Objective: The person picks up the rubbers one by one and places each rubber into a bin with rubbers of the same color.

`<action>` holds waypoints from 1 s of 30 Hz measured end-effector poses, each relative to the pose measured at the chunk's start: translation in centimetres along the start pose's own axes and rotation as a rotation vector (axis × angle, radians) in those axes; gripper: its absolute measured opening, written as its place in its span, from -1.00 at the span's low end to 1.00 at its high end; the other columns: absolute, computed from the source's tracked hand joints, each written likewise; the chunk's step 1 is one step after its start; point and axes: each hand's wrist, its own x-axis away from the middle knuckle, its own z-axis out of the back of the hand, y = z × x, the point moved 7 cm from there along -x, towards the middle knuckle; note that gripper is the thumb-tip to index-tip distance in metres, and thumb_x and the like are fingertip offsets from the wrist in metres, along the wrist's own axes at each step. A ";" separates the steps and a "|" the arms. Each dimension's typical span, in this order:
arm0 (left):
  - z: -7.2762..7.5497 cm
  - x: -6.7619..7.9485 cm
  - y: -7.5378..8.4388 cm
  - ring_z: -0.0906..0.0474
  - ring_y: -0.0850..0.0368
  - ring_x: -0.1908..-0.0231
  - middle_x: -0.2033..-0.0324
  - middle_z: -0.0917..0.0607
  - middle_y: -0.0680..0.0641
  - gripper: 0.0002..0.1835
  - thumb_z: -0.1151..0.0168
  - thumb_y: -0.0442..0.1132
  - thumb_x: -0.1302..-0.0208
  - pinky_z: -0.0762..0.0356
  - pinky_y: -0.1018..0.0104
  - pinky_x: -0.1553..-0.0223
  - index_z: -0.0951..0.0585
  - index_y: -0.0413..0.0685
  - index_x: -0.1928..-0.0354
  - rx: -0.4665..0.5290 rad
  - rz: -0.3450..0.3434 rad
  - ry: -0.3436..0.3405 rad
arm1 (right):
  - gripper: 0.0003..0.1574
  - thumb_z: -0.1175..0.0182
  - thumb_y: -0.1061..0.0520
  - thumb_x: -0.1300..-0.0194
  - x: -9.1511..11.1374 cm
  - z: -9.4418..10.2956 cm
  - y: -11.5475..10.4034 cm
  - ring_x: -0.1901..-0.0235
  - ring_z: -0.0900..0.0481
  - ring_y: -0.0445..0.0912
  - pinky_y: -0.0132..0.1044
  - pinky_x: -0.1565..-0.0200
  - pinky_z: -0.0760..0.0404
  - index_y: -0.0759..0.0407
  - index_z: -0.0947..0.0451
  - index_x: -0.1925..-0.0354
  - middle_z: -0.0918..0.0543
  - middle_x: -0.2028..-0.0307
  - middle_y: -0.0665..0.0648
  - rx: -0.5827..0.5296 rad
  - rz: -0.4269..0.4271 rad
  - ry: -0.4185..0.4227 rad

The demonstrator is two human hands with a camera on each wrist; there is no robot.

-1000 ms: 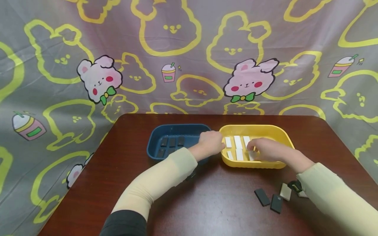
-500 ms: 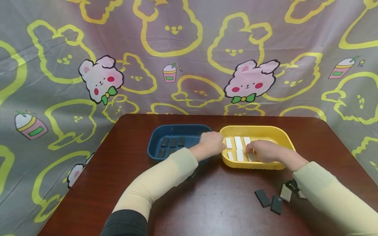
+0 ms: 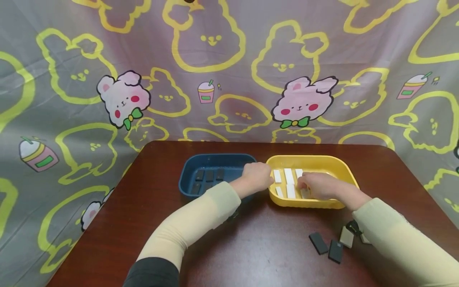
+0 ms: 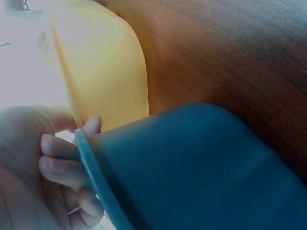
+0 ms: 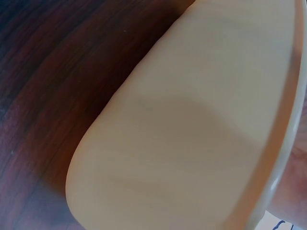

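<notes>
My left hand [image 3: 255, 177] grips the near-left rim of the yellow tray [image 3: 349, 179], beside the blue tray [image 3: 183, 175]. In the left wrist view, thumb and fingers bend around the yellow wall [image 4: 115, 72], next to the blue rim [image 4: 91, 163]. Inside the yellow tray, my right hand [image 3: 320, 186] has bent fingertips at a white rectangular tile [image 3: 305, 194], the third of the near row. Other white tiles [image 3: 289, 176] stand in two rows to its left. The right wrist view shows mostly the yellow tray's outer wall [image 5: 182, 120]; the fingertips are hidden there.
Two rows of black tiles [image 3: 209, 175] lie in the blue tray, partly behind the left arm. Two loose black tiles [image 3: 318, 243] and pale tiles [image 3: 346, 237] lie on the brown table [image 3: 251, 255], near the right sleeve. A patterned curtain [image 3: 229, 71] hangs behind.
My right hand has shifted slightly left and down at the near-row white tile, its fingers staying bent. The left hand keeps its place; the head view has tilted a little.
</notes>
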 end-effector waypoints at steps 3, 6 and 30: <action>-0.1 0.0 0.0 -0.48 0.17 0.55 0.60 -0.55 0.06 -0.62 -0.12 0.06 -0.36 -0.40 0.28 0.52 -0.58 0.07 0.58 0.000 0.004 -0.001 | -0.72 -0.24 0.43 -0.06 0.0 -0.1 0.2 0.46 -0.33 -0.13 -0.24 0.36 -0.35 0.06 -0.50 0.40 -0.39 0.47 -0.01 0.010 0.004 0.006; 0.0 -0.1 0.1 -0.48 0.17 0.54 0.60 -0.55 0.06 -0.63 -0.12 0.06 -0.36 -0.40 0.28 0.51 -0.58 0.07 0.57 0.000 0.008 0.000 | -0.70 -0.22 0.45 -0.04 0.1 -0.2 0.1 0.49 -0.29 -0.14 -0.26 0.39 -0.28 0.06 -0.46 0.44 -0.35 0.50 -0.01 0.010 0.033 0.018; -0.1 -0.3 0.1 -0.48 0.18 0.51 0.55 -0.56 0.06 -0.66 -0.15 0.06 -0.33 -0.40 0.28 0.49 -0.60 0.06 0.53 -0.014 0.021 -0.010 | -0.53 -0.43 -0.02 -0.11 4.4 4.6 -0.2 0.26 -0.54 -0.04 -0.07 0.21 -0.58 0.16 -0.57 0.08 -0.61 0.27 0.05 -0.051 -0.189 0.182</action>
